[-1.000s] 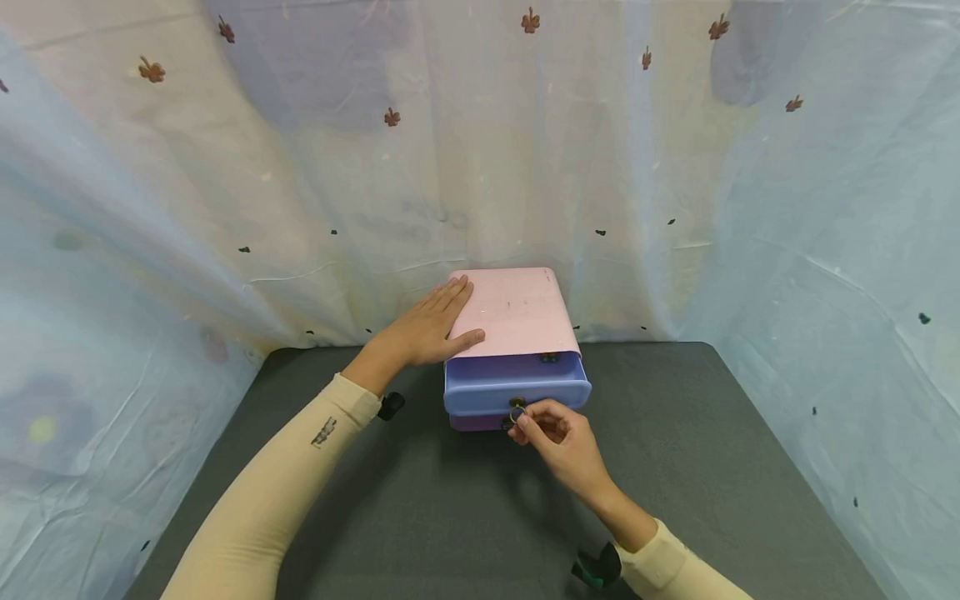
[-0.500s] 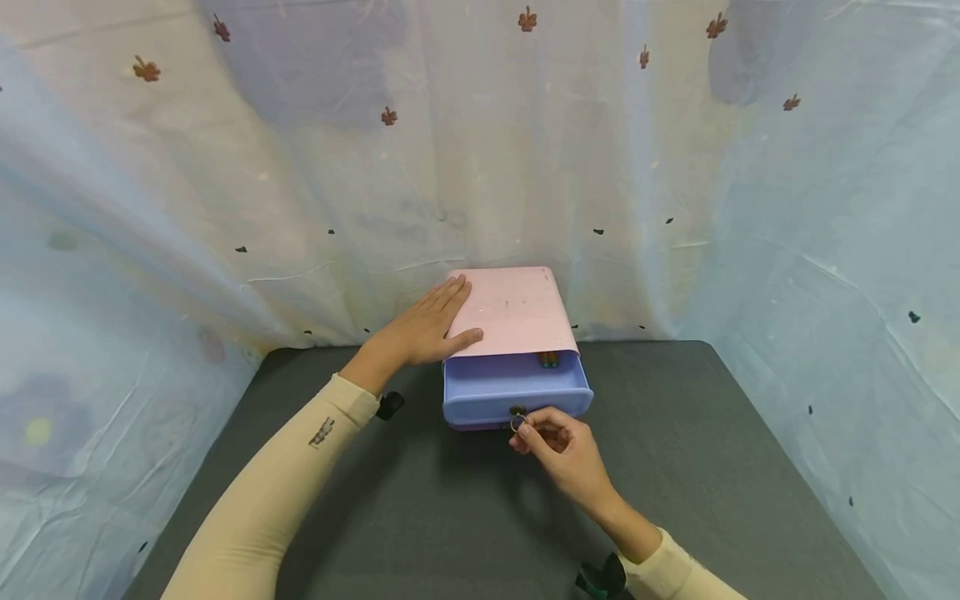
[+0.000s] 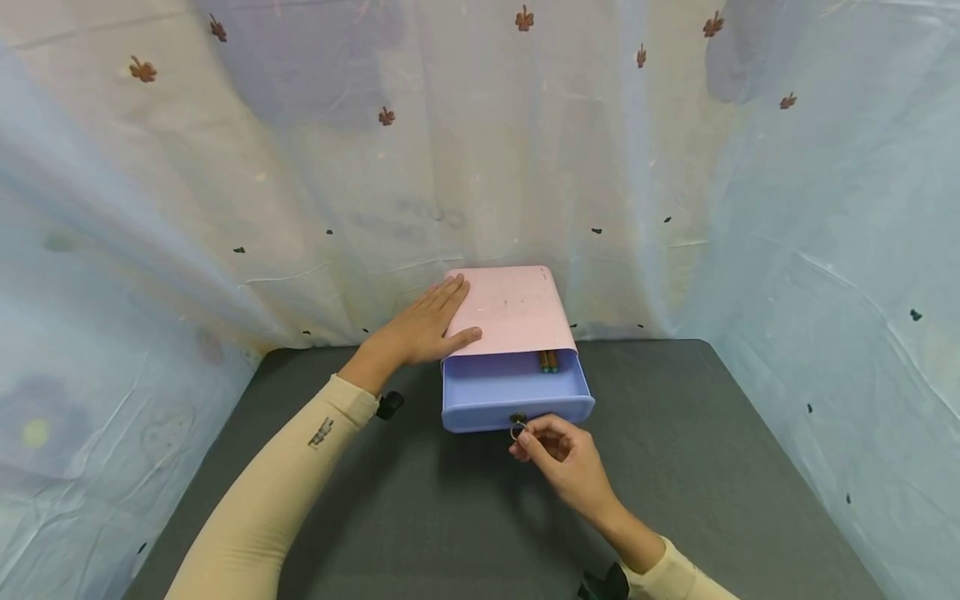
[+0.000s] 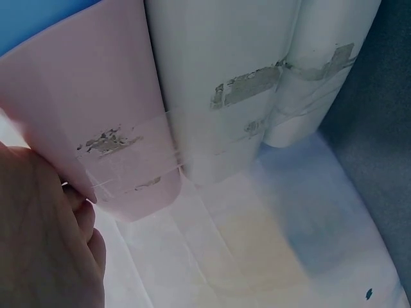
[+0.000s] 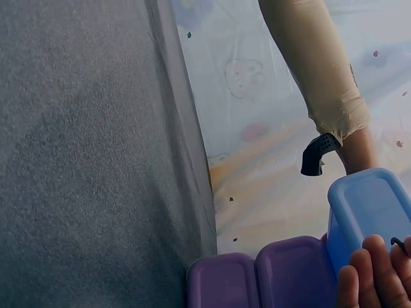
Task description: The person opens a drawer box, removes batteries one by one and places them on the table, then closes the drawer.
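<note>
A small drawer unit with a pink top [image 3: 510,312] stands near the back of the table. My left hand [image 3: 420,329] lies flat on the top's left side, fingers straight and thumb spread. At the unit's front, my right hand [image 3: 562,454] pinches a metal ring pull [image 3: 518,431] on the blue drawer [image 3: 480,417], which is pulled out. Two small brown-gold cylinders with teal ends [image 3: 549,361] lie inside it at the right. Closed purple drawers [image 5: 297,269] adjoin the blue one in the right wrist view. The left wrist view shows my left hand [image 4: 48,231] at the pink edge.
The unit stands on a dark grey table [image 3: 465,533]. Behind it and to both sides hangs a pale patterned curtain [image 3: 480,167]. In the left wrist view, white casing sections [image 4: 225,83] with worn tape patches adjoin the pink one.
My right hand has drawn the blue drawer further out towards me, and more of the cylinders inside shows. The drawer front now covers the purple one below in the head view. My left hand stays put.
</note>
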Available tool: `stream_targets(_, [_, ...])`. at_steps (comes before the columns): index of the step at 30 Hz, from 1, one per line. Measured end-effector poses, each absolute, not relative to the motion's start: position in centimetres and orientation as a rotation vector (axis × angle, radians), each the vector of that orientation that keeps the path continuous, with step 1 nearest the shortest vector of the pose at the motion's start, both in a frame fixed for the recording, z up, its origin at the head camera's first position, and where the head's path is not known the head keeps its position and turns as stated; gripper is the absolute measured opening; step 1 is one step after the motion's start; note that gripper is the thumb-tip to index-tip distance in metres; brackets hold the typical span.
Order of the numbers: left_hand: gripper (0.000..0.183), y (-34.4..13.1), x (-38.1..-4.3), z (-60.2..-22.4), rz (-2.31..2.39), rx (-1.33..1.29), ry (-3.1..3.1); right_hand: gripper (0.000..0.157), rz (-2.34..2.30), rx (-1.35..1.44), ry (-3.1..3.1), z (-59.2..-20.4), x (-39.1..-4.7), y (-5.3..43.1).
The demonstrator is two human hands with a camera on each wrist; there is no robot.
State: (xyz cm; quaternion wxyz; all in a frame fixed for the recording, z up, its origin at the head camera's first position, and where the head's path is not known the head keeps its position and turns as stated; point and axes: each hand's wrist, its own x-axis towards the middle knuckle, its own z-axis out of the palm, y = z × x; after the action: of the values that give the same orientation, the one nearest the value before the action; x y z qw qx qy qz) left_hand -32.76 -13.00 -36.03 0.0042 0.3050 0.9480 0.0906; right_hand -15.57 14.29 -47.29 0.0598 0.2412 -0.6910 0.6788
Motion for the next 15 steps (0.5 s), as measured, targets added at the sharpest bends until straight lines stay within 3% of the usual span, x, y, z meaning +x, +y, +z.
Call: stream_targets(15, [0.098,-13.04,-32.68,-35.99,0.292,0.957,2.965,0.007,2.031,0.74,-2.101,-47.47,-14.64,14.39])
